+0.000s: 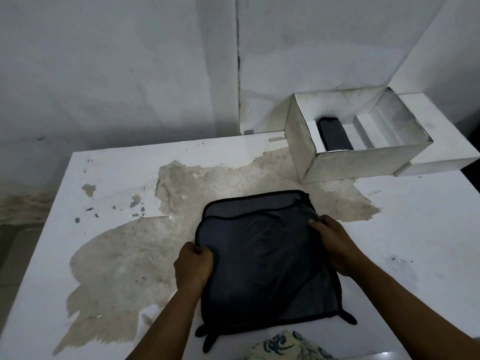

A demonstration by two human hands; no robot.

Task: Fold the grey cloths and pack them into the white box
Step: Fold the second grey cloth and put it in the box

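A dark grey cloth (265, 258) with black edging lies on the white table (415, 229), near the front middle. Its upper layer is drawn up towards the far edge, leaving a strip of the lower layer showing. My left hand (193, 266) pinches the left corner of that upper layer. My right hand (333, 240) pinches the right corner. More black-edged cloth corners stick out underneath at the front. At the back right stands the open white box (363, 162) with one folded grey cloth (335, 135) inside, at its left.
The tabletop has a large patch of peeled paint in the middle. A white wall rises close behind the table and box. A patterned fabric (288, 346) shows at the bottom edge. The table drops off at the left edge.
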